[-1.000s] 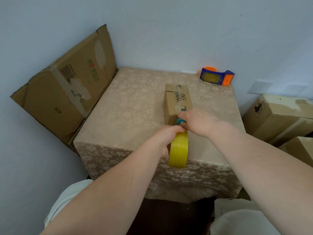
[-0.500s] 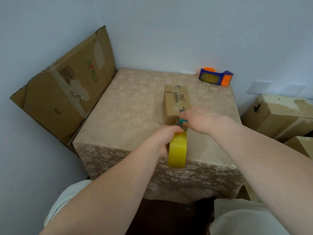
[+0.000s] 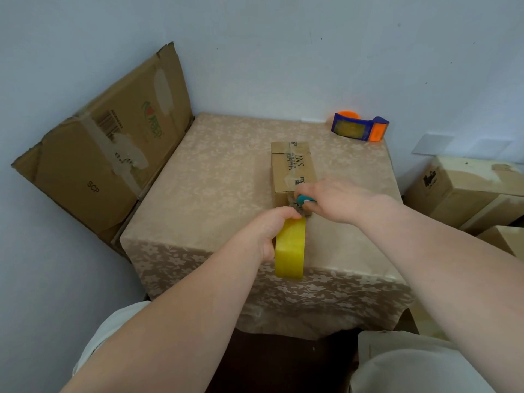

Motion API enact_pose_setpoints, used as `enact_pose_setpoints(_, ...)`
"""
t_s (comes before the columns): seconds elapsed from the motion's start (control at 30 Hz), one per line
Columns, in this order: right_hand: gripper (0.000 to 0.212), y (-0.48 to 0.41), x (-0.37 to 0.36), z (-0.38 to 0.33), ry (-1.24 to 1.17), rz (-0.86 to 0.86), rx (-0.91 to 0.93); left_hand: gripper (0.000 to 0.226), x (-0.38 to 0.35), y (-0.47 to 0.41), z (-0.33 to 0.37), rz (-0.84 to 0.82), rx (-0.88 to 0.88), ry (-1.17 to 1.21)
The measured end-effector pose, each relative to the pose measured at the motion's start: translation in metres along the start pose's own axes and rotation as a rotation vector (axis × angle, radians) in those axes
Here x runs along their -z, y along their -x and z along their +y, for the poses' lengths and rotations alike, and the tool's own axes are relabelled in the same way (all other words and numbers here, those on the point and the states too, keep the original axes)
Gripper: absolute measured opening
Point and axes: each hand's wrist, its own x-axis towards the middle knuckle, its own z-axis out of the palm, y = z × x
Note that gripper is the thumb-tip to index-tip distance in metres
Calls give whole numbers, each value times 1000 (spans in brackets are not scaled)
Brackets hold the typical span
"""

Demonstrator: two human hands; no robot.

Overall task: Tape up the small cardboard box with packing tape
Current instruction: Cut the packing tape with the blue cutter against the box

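Observation:
A small cardboard box (image 3: pixel 292 165) with printed letters and clear tape along its top lies lengthwise on the table (image 3: pixel 215 188). My left hand (image 3: pixel 273 231) grips a yellow roll of packing tape (image 3: pixel 289 248) just in front of the box's near end. My right hand (image 3: pixel 337 199) is closed around a small teal-handled tool (image 3: pixel 304 198), probably a cutter, held at the box's near end where the tape leaves the roll. The tool's tip and the box's near face are mostly hidden by my hands.
A blue and orange tape dispenser (image 3: pixel 359 129) sits at the table's far right corner. A flattened large carton (image 3: pixel 105 154) leans on the wall at left. More cardboard boxes (image 3: pixel 465 191) are stacked on the right. The flowered cloth hangs over the table's front edge.
Both hands stay at the box's near end. My right hand has shifted slightly, showing more of the teal tool. The tape roll stays in my left hand.

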Motion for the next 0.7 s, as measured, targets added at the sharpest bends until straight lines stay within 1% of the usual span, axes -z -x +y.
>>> enact_pose_setpoints(0.23, 27, -2, 1, 5, 20, -18, 32, 12, 2, -2, 1, -10, 3, -15)
enact_pose_setpoints(0.33, 28, -2, -1, 5, 70, -22, 45, 13, 2, -1, 1, -17, -1, -18)
enact_pose_setpoints(0.47, 31, -4, -5, 4, 91, -18, 25, 12, 3, -1, 1, -16, 4, -18)
enact_pose_setpoints(0.6, 26, -7, -8, 1, 132, -34, 14, 13, 4, -1, 1, -6, -7, -23)
enact_pose_setpoints(0.7, 27, -8, -10, -2, 182, -27, -3, 13, 4, -2, 2, -5, -8, -25)
